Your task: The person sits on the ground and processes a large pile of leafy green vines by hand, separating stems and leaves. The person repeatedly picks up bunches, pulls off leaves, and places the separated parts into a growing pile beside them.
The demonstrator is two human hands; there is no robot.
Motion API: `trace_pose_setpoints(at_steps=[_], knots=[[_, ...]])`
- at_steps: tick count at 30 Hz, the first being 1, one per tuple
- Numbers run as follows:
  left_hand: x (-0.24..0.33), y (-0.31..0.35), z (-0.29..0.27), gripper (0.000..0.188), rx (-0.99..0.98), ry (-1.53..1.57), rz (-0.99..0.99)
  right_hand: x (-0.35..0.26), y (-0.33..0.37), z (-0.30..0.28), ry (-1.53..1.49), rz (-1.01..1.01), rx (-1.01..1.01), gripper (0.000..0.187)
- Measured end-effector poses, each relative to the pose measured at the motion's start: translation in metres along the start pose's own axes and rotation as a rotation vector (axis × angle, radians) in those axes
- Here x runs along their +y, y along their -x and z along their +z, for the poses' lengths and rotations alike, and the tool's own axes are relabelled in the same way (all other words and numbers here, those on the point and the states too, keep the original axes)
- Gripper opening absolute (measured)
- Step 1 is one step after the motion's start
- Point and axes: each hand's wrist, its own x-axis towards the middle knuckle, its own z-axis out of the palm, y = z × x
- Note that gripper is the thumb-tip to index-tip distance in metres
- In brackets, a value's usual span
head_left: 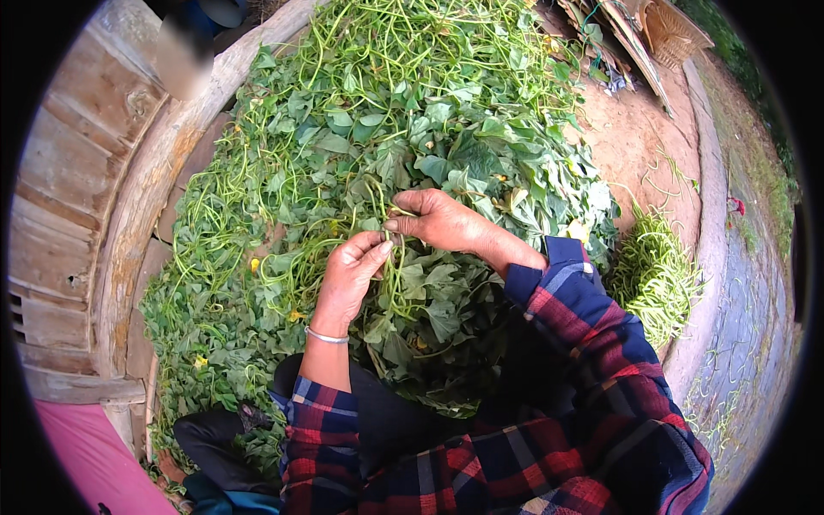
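Note:
My left hand [348, 273] and my right hand [439, 221] meet over a large heap of leafy green vines [360, 129]. Between the thumb and fingers of each is pinched a thin green vine stem [385, 204], which rises above the fingertips. More stems [393, 283] dangle just below the left fingertips, over wilted leaves near my lap. A pale bracelet circles my left wrist. To the right of my right forearm lies a pile of light green stems [657, 279], with few or no leaves showing.
A curved log [176, 154] and a plank wall [64, 172] bound the left side. A woven basket [669, 34] stands at the top right, beyond bare earth [631, 129]. Pink cloth [94, 455] and a dark-trousered leg [206, 438] are at lower left; a blurred person is at upper left.

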Motion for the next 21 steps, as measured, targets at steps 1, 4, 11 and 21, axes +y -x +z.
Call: trace_pose_setpoints(at_steps=[1, 4, 11, 21], knots=[[-0.003, -0.001, -0.003, 0.014, -0.024, 0.019, -0.004, 0.0, 0.0, -0.001, -0.038, 0.013, -0.013, 0.018], [-0.003, -0.001, -0.006, 0.013, -0.065, 0.071, -0.028, -0.01, 0.002, -0.008, -0.051, 0.034, -0.047, 0.021], [-0.002, -0.003, -0.006, 0.011, -0.104, 0.108, -0.063, -0.005, 0.0, -0.019, 0.165, 0.004, -0.046, 0.022], [0.006, -0.001, -0.019, 0.006, 0.126, 0.356, 0.078, -0.007, 0.002, -0.064, -0.427, 0.161, 0.476, 0.019]])
